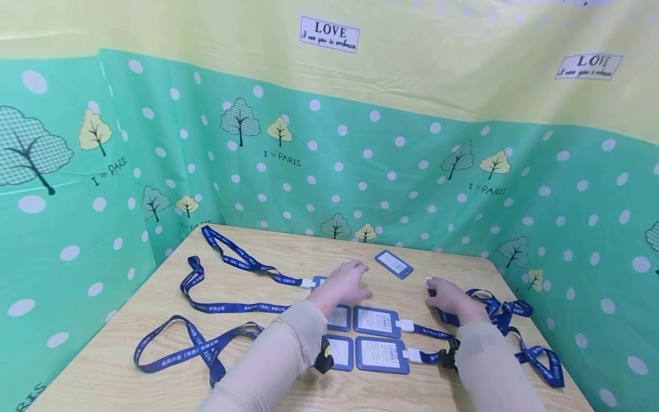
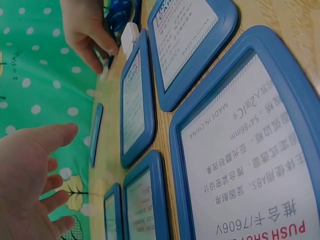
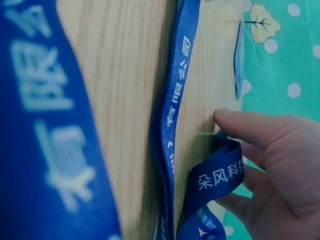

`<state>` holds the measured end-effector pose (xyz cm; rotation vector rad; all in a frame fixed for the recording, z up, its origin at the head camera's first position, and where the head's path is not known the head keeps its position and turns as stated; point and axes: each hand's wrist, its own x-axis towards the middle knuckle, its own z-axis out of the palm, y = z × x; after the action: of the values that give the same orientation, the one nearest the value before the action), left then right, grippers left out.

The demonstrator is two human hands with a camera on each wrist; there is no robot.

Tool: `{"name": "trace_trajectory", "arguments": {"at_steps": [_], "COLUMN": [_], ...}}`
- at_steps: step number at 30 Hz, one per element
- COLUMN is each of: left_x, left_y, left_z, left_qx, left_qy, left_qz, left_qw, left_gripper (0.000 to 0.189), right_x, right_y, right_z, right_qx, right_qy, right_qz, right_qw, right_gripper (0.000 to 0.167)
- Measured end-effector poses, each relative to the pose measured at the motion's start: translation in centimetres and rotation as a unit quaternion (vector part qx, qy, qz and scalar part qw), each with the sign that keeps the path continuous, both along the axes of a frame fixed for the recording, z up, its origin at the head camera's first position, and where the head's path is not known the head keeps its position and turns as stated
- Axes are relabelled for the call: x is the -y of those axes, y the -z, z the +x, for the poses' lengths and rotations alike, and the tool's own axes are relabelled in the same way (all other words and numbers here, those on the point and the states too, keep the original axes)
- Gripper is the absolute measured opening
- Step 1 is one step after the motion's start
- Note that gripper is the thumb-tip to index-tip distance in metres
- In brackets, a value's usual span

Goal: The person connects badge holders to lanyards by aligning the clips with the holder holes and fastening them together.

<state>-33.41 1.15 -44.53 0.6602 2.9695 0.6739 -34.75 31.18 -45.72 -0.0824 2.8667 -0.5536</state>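
Observation:
My right hand [image 1: 447,296] pinches a blue lanyard [image 3: 215,172] close to its white clip [image 1: 429,282], at the right of the table. In the right wrist view the thumb lies on the near side, with the band running down between it and the other fingers. My left hand [image 1: 344,284] hovers over the middle of the table, fingers spread and holding nothing. Beneath it, a blue card holder [image 1: 318,280] is partly hidden by that hand. Between and beyond the hands lies a loose blue card holder [image 1: 393,264] with no lanyard on it.
Two card holders [image 1: 377,321] [image 1: 382,355] with lanyards point right. Two more [image 1: 340,318] [image 1: 341,351] lie left of them, partly covered by the left arm. Blue lanyards [image 1: 198,349] spread over the left side; others [image 1: 538,355] bunch at the right. A patterned curtain [image 1: 329,171] hangs behind.

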Motion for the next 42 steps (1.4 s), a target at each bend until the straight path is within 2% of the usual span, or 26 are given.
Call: {"name": "trace_trajectory", "arguments": {"at_steps": [13, 23, 29, 36, 42], "left_x": [0.1, 0.0, -0.1, 0.0, 0.0], "left_y": [-0.1, -0.5, -0.4, -0.2, -0.4], "left_z": [0.0, 0.9, 1.1, 1.4, 1.5], "left_qx": [-0.018, -0.004, -0.004, 0.0, 0.003], "left_qy": [0.013, 0.033, 0.039, 0.042, 0.048], "left_qz": [-0.032, -0.016, -0.022, -0.029, -0.033], "left_qw": [0.9993, 0.9993, 0.999, 0.9987, 0.9983], "left_gripper": [0.071, 0.07, 0.07, 0.07, 0.069], "right_x": [0.3, 0.6, 0.6, 1.3, 1.5], "right_y": [-0.8, -1.0, -0.9, -1.6, -1.8], "right_z": [0.1, 0.1, 0.1, 0.4, 0.6], "right_qx": [-0.01, -0.005, -0.01, -0.008, -0.007], "right_qy": [-0.022, -0.017, -0.022, -0.031, -0.021], "right_qz": [0.016, 0.01, 0.006, 0.011, 0.007], "right_qw": [0.9996, 0.9998, 0.9997, 0.9994, 0.9997], "right_gripper": [0.053, 0.046, 0.041, 0.033, 0.04]}}
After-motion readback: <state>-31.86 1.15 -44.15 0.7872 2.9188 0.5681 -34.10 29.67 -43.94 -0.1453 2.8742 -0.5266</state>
